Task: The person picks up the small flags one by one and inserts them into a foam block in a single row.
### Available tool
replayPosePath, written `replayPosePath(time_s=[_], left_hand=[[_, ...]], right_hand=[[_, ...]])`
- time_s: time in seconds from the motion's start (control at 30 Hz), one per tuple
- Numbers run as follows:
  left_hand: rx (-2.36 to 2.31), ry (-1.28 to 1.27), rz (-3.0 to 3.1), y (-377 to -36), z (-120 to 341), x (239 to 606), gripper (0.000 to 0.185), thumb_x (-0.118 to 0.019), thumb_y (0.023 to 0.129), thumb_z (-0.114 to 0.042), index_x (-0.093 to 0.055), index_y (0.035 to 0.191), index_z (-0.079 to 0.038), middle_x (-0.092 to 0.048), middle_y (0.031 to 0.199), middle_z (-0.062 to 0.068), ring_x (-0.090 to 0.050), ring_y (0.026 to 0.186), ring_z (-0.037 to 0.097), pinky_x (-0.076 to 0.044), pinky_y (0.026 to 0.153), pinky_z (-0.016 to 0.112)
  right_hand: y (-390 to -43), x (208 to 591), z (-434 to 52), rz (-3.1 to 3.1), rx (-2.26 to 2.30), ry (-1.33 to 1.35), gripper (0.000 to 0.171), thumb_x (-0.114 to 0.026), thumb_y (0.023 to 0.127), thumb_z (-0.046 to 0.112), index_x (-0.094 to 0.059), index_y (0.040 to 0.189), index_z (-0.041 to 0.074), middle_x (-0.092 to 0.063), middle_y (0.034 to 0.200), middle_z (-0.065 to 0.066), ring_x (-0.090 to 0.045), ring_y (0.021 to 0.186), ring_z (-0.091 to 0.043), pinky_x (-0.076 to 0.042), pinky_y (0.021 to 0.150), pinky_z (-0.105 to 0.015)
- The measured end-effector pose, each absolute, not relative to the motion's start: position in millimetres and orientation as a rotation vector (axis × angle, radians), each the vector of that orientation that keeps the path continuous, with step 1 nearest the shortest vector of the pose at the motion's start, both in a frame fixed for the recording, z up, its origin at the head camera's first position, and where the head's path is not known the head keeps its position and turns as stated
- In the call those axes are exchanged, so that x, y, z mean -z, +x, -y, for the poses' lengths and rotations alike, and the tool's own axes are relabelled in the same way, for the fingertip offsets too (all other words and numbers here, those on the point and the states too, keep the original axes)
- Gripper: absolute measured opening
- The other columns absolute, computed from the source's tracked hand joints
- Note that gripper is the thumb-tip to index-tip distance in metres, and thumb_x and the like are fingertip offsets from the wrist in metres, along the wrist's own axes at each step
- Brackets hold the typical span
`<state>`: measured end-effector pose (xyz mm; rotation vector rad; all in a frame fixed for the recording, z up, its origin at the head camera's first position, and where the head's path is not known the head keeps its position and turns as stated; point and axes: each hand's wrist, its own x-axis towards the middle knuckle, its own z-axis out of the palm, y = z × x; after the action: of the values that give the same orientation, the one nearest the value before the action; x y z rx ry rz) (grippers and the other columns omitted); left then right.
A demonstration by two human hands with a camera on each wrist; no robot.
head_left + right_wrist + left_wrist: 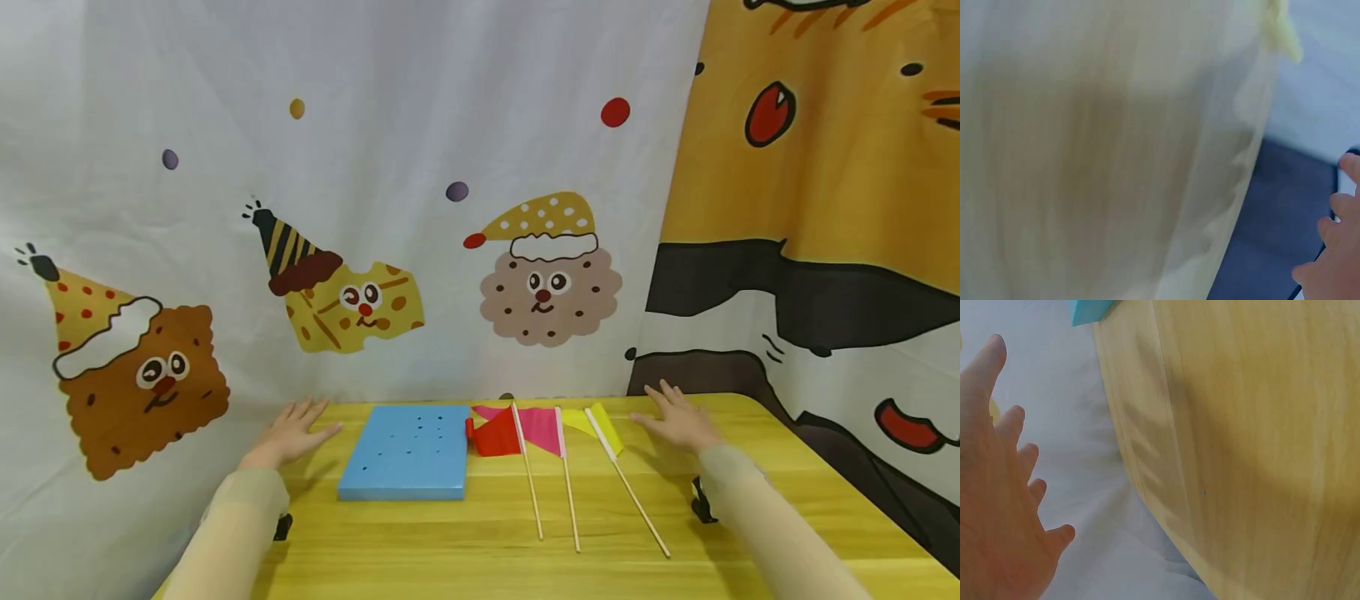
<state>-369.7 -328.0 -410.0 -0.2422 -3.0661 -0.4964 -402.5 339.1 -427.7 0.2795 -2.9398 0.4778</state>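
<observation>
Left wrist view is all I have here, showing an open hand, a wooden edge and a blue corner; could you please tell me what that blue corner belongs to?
Observer: It belongs to a flat blue foam block with small holes, lying on the yellow table just right of the left hand.
Operator: Thank you. Is anything lying beyond the block?
Observer: Yes, three small flags on thin sticks: a red flag, a pink flag and a yellow flag, side by side.
Operator: And where is the other hand?
Observer: The right hand lies open, palm down, right of the yellow flag, holding nothing.
</observation>
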Motion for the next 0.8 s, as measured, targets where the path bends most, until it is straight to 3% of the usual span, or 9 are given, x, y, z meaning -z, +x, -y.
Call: replayPosePath(time_s=[0.3,0.43,0.63,0.8], left_hand=[[0.794,-0.341,2.938,-367,324,417,0.080,-0.048,0.098,-0.052,-0.020,0.154,-0.002,-0.018,0.154,0.030,-0.015,0.138,0.053,-0.016,0.105,0.071],[1.020,-0.327,2.913,-363,319,426,0.079,-0.048,0.099,-0.049,-0.017,0.155,-0.003,-0.016,0.155,0.029,-0.021,0.137,0.052,-0.023,0.104,0.068],[1.352,-0.267,2.852,-357,311,436,0.076,-0.055,0.098,-0.042,-0.023,0.153,-0.001,-0.022,0.154,0.029,-0.040,0.129,0.049,-0.040,0.099,0.058],[1.735,-0.308,2.751,-349,310,444,0.068,-0.057,0.100,-0.026,-0.024,0.153,0.000,-0.020,0.154,0.029,-0.041,0.128,0.049,-0.041,0.101,0.053]], right_hand=[[-399,428,-276,2.813,-0.727,0.536,0.071,-0.055,0.097,0.045,-0.042,0.141,-0.008,-0.013,0.152,-0.036,-0.027,0.131,-0.059,-0.028,0.100,-0.070],[-394,430,-250,2.794,-0.802,0.628,0.061,-0.060,0.095,0.039,-0.053,0.132,-0.009,-0.027,0.147,-0.037,-0.035,0.127,-0.056,-0.033,0.100,-0.066],[-395,431,-217,2.769,-0.917,0.660,0.042,-0.065,0.093,0.030,-0.067,0.116,-0.005,-0.064,0.116,-0.021,-0.058,0.108,-0.041,-0.047,0.090,-0.055],[-397,433,-190,2.778,-1.083,0.615,0.024,-0.070,0.090,0.023,-0.073,0.102,0.002,-0.070,0.097,-0.006,-0.063,0.087,-0.021,-0.054,0.076,-0.040]])
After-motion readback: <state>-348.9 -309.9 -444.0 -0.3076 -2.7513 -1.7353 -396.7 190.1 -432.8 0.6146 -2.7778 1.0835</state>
